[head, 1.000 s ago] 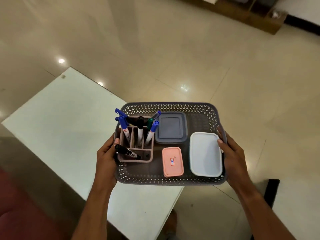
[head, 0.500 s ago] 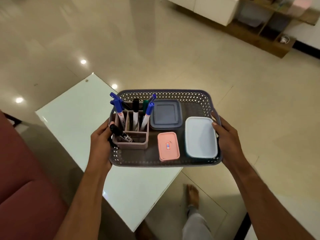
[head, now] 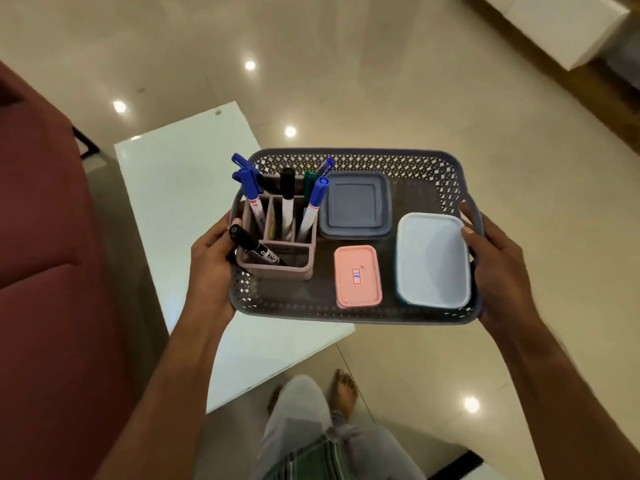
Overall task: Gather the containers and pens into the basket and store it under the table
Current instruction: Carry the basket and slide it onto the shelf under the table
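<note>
A grey perforated basket (head: 398,164) hangs in the air above the right edge of the white table (head: 180,188). My left hand (head: 211,268) grips its left side and my right hand (head: 498,268) grips its right side. Inside stand a mauve pen holder (head: 280,268) with several blue, black and green pens (head: 287,199), a grey square container (head: 356,206), a small pink container (head: 358,275) and a white container (head: 433,259). One black marker (head: 254,245) leans out of the holder's front slot toward my left thumb.
A dark red sofa (head: 52,271) fills the left side. Glossy beige floor tiles (head: 433,98) surround the table. My legs and a bare foot (head: 344,389) show below the basket. A white cabinet on a wooden base (head: 568,32) stands at the far right.
The basket stays held by both hands. The view has pulled back and turned, so the sofa, my legs and more of the table now show, and the basket sits further over the table's right edge.
</note>
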